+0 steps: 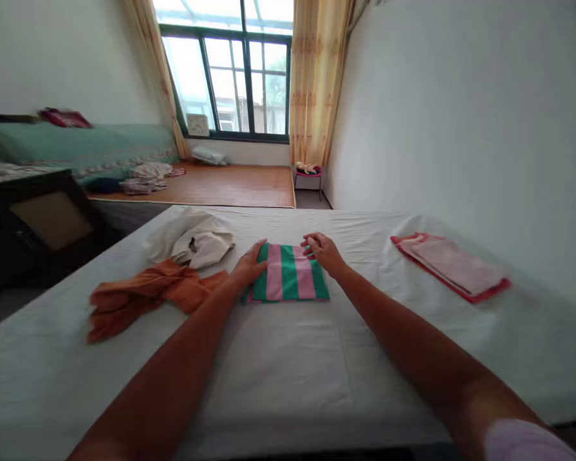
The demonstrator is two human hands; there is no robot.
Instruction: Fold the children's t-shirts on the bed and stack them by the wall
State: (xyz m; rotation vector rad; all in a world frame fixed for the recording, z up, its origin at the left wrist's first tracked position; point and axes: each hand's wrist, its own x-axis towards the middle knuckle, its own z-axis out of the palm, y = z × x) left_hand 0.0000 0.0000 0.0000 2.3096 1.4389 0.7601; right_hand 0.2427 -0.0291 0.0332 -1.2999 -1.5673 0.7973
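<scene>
Item: striped cloth (288, 274), green/pink, folded to small rectangle, mid-bed on white sheet (288, 358).
L hand (248, 264) flat on its left edge, fingers spread; R hand (322, 251) pinching far right corner.
Done: pink pile (454, 266), right.
Left, by my read: orange cloth (139, 296), white garment (192, 242), both crumpled.

A home bedroom: sheeted bed (288, 378), curtained window (230, 77), probably a second bed (77, 147) (blurred).

The left hand (249, 264) covers the left edge of the striped cloth (288, 274), the orange garment (139, 298) hides the white garment's (192, 240) near edge, both forearms run off the bottom edge, and the far stool's (308, 173) load is too small to tell.
</scene>
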